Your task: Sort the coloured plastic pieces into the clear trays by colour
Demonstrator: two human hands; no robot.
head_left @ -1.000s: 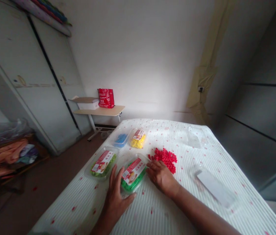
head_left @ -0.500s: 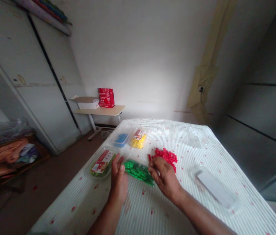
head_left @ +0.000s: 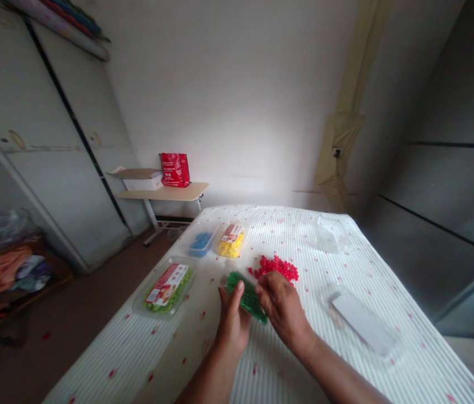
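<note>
A clear plastic box of dark green pieces (head_left: 245,296) is tilted up on its edge just above the white spotted table cover (head_left: 287,359). My left hand (head_left: 232,322) grips its near left side, fingers closed round it. My right hand (head_left: 284,310) holds its right side, fingers curled over the edge. Just behind the box lies a loose heap of red pieces (head_left: 276,267).
A box of light green pieces with a red label (head_left: 166,285) lies to the left. Blue (head_left: 199,242) and yellow (head_left: 230,243) boxes sit farther back. An empty clear box (head_left: 330,234) and a clear lid with a white card (head_left: 360,322) lie to the right. A small side table (head_left: 165,193) stands by the wall.
The green box lay flat with its label up, was turned over, and is now lifted on edge between both hands. My hands have closed in on it. The camera shifted slightly.
</note>
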